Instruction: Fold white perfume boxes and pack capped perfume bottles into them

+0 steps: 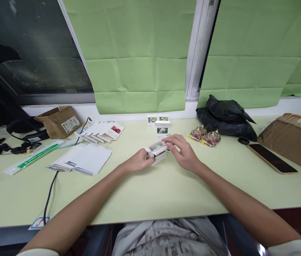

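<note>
A small white carton (157,152) with its end flap open lies between both hands at the middle of the pale green table (145,199). My left hand (137,163) grips its near left end, fingers curled round it. My right hand (182,151) pinches the flap at the carton's far right end. Two more small white boxes with flower pictures (159,124) stand just behind. Two small round glass bottles (205,136) with pink content sit to the right of my right hand.
Flat white carton blanks (101,132) and white sheets (82,158) lie at left with a black cable (51,188). A black bag (226,115), a phone (272,158) and brown parcels (293,140) fill the right; a cardboard box (59,122) stands back left.
</note>
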`<state>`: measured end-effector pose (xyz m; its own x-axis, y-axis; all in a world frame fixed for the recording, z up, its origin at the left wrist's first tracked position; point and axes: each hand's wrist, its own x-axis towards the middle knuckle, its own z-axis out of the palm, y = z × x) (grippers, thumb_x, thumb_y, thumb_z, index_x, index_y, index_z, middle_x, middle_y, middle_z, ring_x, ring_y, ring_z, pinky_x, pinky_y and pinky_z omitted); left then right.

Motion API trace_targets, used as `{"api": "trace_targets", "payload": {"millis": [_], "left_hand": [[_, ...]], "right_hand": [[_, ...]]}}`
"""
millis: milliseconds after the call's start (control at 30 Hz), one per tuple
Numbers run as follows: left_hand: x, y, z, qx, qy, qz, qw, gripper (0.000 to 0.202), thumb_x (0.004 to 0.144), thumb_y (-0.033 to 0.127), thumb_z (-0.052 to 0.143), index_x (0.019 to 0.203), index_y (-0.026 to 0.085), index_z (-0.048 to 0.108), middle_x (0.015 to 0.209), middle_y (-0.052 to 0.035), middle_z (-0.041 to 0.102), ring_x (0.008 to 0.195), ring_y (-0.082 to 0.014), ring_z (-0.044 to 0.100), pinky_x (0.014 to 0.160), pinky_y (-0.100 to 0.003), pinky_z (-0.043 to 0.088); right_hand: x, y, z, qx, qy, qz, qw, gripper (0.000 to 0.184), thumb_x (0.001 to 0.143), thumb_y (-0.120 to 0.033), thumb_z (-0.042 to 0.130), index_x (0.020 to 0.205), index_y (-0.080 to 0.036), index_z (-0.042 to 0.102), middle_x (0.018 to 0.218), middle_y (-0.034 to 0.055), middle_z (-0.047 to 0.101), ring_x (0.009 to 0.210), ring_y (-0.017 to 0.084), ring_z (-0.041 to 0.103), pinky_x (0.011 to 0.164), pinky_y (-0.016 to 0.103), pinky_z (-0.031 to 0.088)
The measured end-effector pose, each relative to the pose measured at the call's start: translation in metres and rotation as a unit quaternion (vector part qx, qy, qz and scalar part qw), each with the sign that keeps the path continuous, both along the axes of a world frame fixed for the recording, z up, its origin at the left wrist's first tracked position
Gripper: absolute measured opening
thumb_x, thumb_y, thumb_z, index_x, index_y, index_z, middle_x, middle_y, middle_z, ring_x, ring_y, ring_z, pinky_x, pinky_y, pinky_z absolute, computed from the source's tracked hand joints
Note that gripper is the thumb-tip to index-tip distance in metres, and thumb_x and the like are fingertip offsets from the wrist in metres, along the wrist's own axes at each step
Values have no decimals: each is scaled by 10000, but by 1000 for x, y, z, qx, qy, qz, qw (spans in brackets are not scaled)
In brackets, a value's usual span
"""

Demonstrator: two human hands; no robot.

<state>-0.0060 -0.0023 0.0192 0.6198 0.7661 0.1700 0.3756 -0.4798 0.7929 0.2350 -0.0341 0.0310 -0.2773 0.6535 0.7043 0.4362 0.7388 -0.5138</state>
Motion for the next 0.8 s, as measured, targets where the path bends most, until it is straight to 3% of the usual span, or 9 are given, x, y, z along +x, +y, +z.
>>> {"api": "trace_targets", "payload": {"millis": [167,333,467,633,800], "left_hand": [[9,-6,3,-30,-57,-1,998,505,899,427,706,1354,215,651,1244,-81,696,1075,-254,666,894,-340,554],[9,-3,-2,-29,-66,21,997,451,876,479,744,1225,200,679,1196,-79,703,1054,-260,683,918,-381,562],[5,0,-8,-3,-57,51,997,512,865,492,768,1265,234,578,1160,-56,700,1019,-242,672,905,-390,549],[-1,3,-12,134,-56,87,986,569,886,462,774,1304,266,440,1265,-73,612,1049,-223,643,911,-387,529],[-6,11,-11,339,-102,77,932,630,854,400,837,1306,272,418,1321,-127,549,1218,-278,584,938,-428,535]], "right_hand": [[2,-2,0,36,-1,2,999,272,1090,-319,451,1187,-279,702,1103,71,742,1045,269,631,961,484,496],[3,-3,0,43,14,-17,999,291,1087,-313,436,1201,-280,702,1081,78,739,1048,278,633,959,499,501],[3,-2,0,52,39,-25,998,270,1081,-303,441,1212,-274,676,1154,101,690,1121,278,627,978,479,512],[3,0,-3,32,37,-22,999,235,1085,-310,424,1149,-265,645,1039,87,684,1002,261,642,890,439,528],[7,2,-5,63,20,-3,998,221,1070,-301,468,1168,-274,664,1168,103,690,1152,284,631,1002,493,515]]}}
